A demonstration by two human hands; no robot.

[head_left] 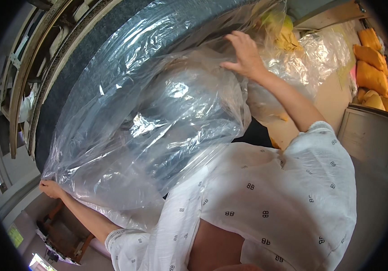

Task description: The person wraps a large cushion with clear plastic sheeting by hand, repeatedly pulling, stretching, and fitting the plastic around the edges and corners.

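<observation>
A large sheet of clear plastic film [158,122], crumpled and shiny, spreads across a dark grey surface [85,81] and over my lap. At the far left, my left hand [50,189] pinches a gathered edge of the film, with the arm stretched out. My right hand [247,55] is raised at the upper right with thumb and fingers apart. It is over or against the film there; whether it touches is not clear. Folds and reflections hide most of what lies under the film.
More crumpled clear plastic [311,54] lies to the right, beside a yellow-green bundle [284,31]. Stacked orange packages [372,67] stand at the far right above a pale cabinet [365,131]. A curved-looking wooden rail [27,90] edges the left. A wooden chair-like frame [67,235] sits lower left.
</observation>
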